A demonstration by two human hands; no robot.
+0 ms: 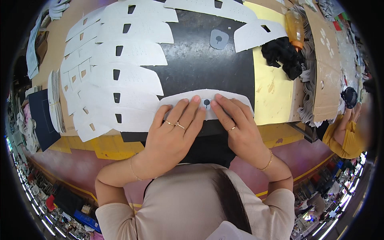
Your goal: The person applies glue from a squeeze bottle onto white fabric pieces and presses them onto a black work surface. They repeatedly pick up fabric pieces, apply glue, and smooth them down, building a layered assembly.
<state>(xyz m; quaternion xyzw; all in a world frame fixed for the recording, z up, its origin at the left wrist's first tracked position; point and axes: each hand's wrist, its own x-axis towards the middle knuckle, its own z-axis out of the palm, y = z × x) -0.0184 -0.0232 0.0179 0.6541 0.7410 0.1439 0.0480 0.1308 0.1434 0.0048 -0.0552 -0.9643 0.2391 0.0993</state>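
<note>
Both hands, left hand [172, 134] and right hand [238, 128], lie flat and unclenched, pinning your white sheet [206, 105] so the grey patch [207, 103] stays centred.

White cut piece [188, 100] under both hands looks matt, thin synthetic sheet w/ tiny perforations, same as the fanned stack of white pieces [116, 72]. Black work mat [200, 60] is smooth w/ a dull, scuffed sheen; yellow board [274, 90] beside it looks like matt card. Black rag [284, 56] is crumpled cloth, orange bottle [295, 26] glossy translucent plastic.
</note>
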